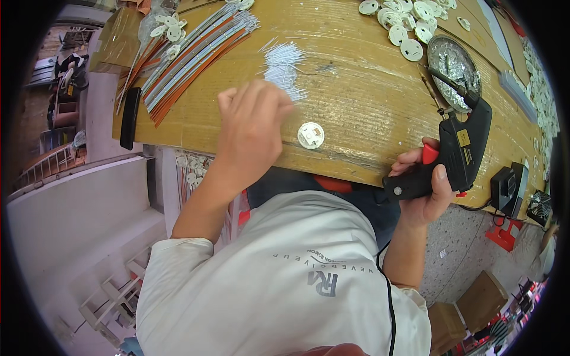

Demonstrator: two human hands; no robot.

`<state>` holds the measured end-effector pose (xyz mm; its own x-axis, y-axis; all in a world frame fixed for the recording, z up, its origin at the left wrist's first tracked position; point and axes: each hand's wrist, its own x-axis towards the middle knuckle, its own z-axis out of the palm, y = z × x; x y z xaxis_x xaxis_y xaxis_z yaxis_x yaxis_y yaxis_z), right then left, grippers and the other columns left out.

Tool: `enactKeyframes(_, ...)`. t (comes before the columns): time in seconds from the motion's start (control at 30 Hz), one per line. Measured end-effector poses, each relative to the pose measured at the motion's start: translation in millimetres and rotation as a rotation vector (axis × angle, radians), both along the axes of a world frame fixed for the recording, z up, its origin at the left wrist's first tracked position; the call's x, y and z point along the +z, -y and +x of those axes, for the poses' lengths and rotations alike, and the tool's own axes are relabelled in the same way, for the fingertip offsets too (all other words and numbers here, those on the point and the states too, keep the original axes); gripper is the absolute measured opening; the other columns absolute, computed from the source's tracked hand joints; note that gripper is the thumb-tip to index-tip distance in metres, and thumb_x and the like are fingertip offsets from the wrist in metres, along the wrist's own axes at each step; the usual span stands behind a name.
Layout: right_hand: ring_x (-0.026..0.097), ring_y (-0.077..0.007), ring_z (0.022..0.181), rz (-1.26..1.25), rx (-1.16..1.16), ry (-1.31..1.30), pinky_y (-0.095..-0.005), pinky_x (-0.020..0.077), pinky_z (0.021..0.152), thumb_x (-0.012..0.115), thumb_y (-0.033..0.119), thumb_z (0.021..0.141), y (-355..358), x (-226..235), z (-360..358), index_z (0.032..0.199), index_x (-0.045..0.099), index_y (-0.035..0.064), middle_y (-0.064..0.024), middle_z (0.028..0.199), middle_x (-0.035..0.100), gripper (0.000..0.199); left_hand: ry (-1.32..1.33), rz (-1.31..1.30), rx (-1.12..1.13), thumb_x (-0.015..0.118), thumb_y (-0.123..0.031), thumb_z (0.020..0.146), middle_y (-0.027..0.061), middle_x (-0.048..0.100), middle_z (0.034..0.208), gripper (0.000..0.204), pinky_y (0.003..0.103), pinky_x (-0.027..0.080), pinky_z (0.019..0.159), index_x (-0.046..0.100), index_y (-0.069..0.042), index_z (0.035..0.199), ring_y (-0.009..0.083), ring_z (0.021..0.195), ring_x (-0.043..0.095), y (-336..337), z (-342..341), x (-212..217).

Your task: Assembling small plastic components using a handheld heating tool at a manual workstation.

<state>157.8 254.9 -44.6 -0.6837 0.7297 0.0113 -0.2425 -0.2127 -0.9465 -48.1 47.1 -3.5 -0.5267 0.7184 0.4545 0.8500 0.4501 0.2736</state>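
My right hand (427, 193) is wrapped round the black handle of a soldering gun (464, 142) with a red trigger; its tip end points toward a round metal dish (436, 53). Over the table, my left hand (252, 118) is curled with the back of the hand up, just short of a pile of thin white wires (284, 66). Its fingertips are hidden and smeared by motion, so I cannot see whether anything is between them. On the table between my hands lies one white round disc (310, 136) with small fittings on its face.
Grey and orange strips (196, 56) lie bundled at the far left, near a black bar (130, 118) at the table's edge. Several white discs (409, 24) are heaped at the far right. A small black device (504, 187) and a fan (539, 206) stand at the right edge.
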Motion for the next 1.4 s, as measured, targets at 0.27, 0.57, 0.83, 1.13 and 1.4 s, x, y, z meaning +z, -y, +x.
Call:
enactKeyframes(0.27, 0.074, -0.0308, 0.083, 0.069, 0.269, 0.060, -0.0397, 0.0622, 0.070, 0.064, 0.019, 0.094, 13.7, 12.2, 17.3, 0.145, 0.045, -0.0145, -0.0304, 0.120, 0.069, 0.064, 0.475, 0.226, -0.059, 0.077, -0.001, 0.087, 0.0030, 0.069, 0.092, 0.016, 0.035, 0.038, 0.088, 0.072, -0.008, 0.100, 0.0218, 0.085, 0.064, 23.8, 23.0, -11.9)
enactKeyframes(0.57, 0.069, -0.0255, 0.081, 0.195, 0.328, 0.096, -0.0346, 0.0591, 0.060, 0.075, 0.017, 0.087, 18.9, 6.0, 21.3, 0.147, 0.045, -0.0095, -0.0308, 0.125, 0.065, 0.072, 0.405, 0.197, -0.104, 0.078, -0.004, 0.089, 0.0036, 0.074, 0.096, 0.008, 0.033, 0.037, 0.090, 0.074, -0.006, 0.095, 0.0188, 0.090, 0.066, 10.3, 26.0, -16.2)
enactKeyframes(0.83, 0.065, -0.0216, 0.068, 0.352, 0.375, 0.134, -0.0307, 0.0517, 0.058, 0.076, 0.016, 0.081, 16.9, 6.7, 19.6, 0.119, 0.058, -0.0069, -0.0187, 0.096, 0.068, 0.048, 0.483, 0.171, -0.098, 0.080, -0.003, 0.087, 0.0025, 0.070, 0.086, 0.009, 0.031, 0.038, 0.086, 0.077, -0.005, 0.095, 0.0167, 0.080, 0.063, 16.4, 19.4, -15.6)
enactKeyframes(1.13, 0.059, -0.0254, 0.052, 0.463, 0.353, 0.201, -0.0318, 0.0460, 0.052, 0.074, 0.016, 0.073, 20.1, 18.1, 7.7, 0.081, 0.068, -0.0007, -0.0082, 0.067, 0.066, 0.020, 0.554, 0.216, -0.070, 0.079, -0.002, 0.084, 0.0017, 0.066, 0.080, 0.008, 0.030, 0.038, 0.084, 0.075, -0.005, 0.090, 0.0158, 0.074, 0.060, 15.5, 18.1, -19.3)
enactKeyframes(1.4, 0.058, -0.0266, 0.051, 0.514, 0.394, 0.216, -0.0328, 0.0459, 0.052, 0.074, 0.017, 0.073, 19.0, 20.4, 3.4, 0.082, 0.068, -0.0010, -0.0091, 0.068, 0.066, 0.021, 0.575, 0.220, -0.069, 0.080, -0.003, 0.082, 0.0015, 0.065, 0.079, 0.009, 0.029, 0.038, 0.082, 0.074, -0.005, 0.088, 0.0151, 0.074, 0.060, 15.5, 16.9, -21.4)
